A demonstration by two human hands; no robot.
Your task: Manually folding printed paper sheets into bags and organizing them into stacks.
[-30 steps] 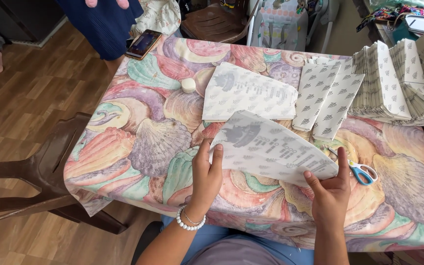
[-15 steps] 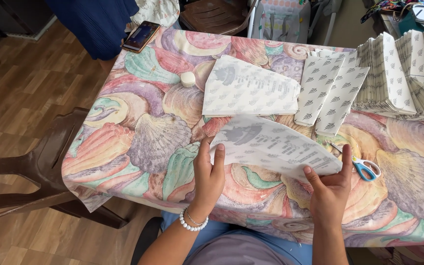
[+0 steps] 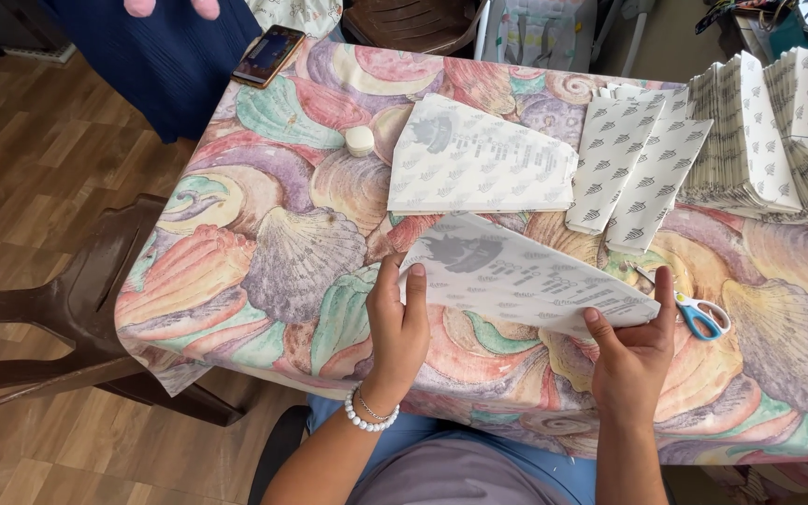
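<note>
Both my hands hold a white printed paper sheet (image 3: 516, 276) just above the table with the shell-patterned cloth (image 3: 282, 252). My left hand (image 3: 396, 327), with a pearl bracelet at the wrist, pinches the sheet's left edge. My right hand (image 3: 636, 351) grips its lower right corner, thumb on top. The sheet is partly folded and tilted down to the right. A similar folded paper (image 3: 479, 168) lies flat on the cloth just beyond it.
Blue-handled scissors (image 3: 699, 313) lie right of my right hand. Narrow folded papers (image 3: 638, 168) and a tall stack of folded papers (image 3: 759, 131) sit at the far right. A small white lump (image 3: 359, 140) and a phone (image 3: 269, 54) lie far left. A brown chair (image 3: 77, 309) stands left.
The sheet has stayed in both hands with little shift. The view has drifted slightly, so the table sits a bit differently in frame.
</note>
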